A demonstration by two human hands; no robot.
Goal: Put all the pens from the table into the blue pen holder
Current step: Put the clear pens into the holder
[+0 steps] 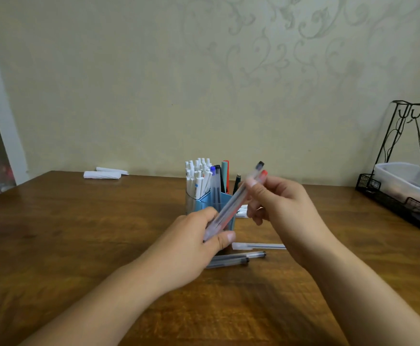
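Brown wooden table [79, 245] against a patterned wall, with pens and holders on it.

The blue pen holder [205, 202] stands near the middle of the table, toward the wall, packed with white pens [197, 174] and a few darker ones. On the near side of the holder, three clear pens lie flat on the wood: one pale pen [259, 245] closest to it, then two dark-tipped pens [231, 259] side by side just nearer the viewer. Something small and white [242, 211] lies just right of the holder, mostly hidden. Far left of the holder, by the wall, lie two white rolls [103, 174]. Far right stands a black wire rack [401, 196] holding a clear plastic box [403, 181].
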